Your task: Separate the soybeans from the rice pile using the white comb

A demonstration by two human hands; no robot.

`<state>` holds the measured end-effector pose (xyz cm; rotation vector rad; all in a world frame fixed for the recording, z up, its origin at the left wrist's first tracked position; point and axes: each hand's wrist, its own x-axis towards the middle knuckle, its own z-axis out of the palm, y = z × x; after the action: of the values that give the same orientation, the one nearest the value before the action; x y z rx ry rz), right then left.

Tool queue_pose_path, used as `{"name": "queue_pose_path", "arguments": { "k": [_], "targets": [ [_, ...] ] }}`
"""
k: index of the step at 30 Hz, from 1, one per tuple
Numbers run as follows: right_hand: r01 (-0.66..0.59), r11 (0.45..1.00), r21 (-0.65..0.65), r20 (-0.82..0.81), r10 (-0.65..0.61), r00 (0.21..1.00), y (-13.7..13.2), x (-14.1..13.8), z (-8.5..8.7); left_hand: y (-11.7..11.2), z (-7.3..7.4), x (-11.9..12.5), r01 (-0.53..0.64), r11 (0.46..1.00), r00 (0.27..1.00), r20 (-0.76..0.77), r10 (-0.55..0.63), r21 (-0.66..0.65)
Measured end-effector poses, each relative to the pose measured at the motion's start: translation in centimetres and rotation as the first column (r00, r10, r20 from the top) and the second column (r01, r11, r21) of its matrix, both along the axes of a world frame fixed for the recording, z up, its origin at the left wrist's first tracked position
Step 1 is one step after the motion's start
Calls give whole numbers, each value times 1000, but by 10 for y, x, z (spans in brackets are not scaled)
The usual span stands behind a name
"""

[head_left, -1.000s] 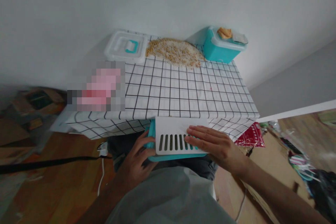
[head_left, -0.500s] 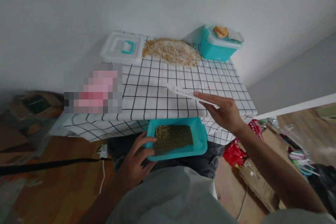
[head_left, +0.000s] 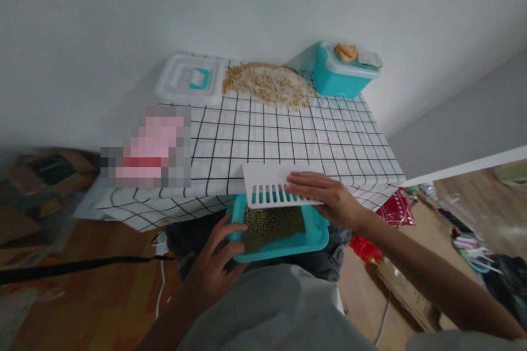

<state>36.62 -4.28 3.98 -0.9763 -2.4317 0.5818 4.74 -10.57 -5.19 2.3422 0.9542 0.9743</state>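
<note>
On my lap rests a teal tray (head_left: 319,233) filled with small green beans (head_left: 274,225). My left hand (head_left: 216,260) grips the tray's left edge, fingers curled round it. My right hand (head_left: 329,200) holds a white slotted lid (head_left: 267,186) flat over the tray's far half, just at the table's front edge. Several slots run along the lid's near side, and the beans show below it.
A table with a white black-grid cloth (head_left: 288,137) stands in front of me. At its far edge lie a clear lidded box (head_left: 191,79), a heap of pale beans and rice (head_left: 267,83) and a teal container (head_left: 343,71). A pixelated pink patch (head_left: 148,145) is at left. Clutter covers the floor at right.
The lid lay on the tray, my right hand lifted it up over the table, and now it is back down low over the tray's far half. My left hand stayed on the tray.
</note>
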Motion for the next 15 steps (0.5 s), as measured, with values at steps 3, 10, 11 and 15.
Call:
{"name": "queue_pose_path", "arguments": {
  "k": [3, 10, 11, 15],
  "targets": [
    [-35, 999, -7, 29, 35, 999, -35, -2, -1, -1, 2, 0, -4, 1000, 1000, 4, 4, 11],
    [-20, 995, -95, -103, 10, 995, -65, 0, 10, -1, -3, -1, -7, 1000, 1000, -26, 7, 5],
    [26, 994, -104, -143, -40, 989, -66, 3, 13, -1, -3, -1, -5, 1000, 1000, -31, 5, 1],
    [346, 937, -44, -298, -342, 891, -72, 16, 19, -8, -4, -1, 23, 1000, 997, -70, -24, -17]
  ]
}}
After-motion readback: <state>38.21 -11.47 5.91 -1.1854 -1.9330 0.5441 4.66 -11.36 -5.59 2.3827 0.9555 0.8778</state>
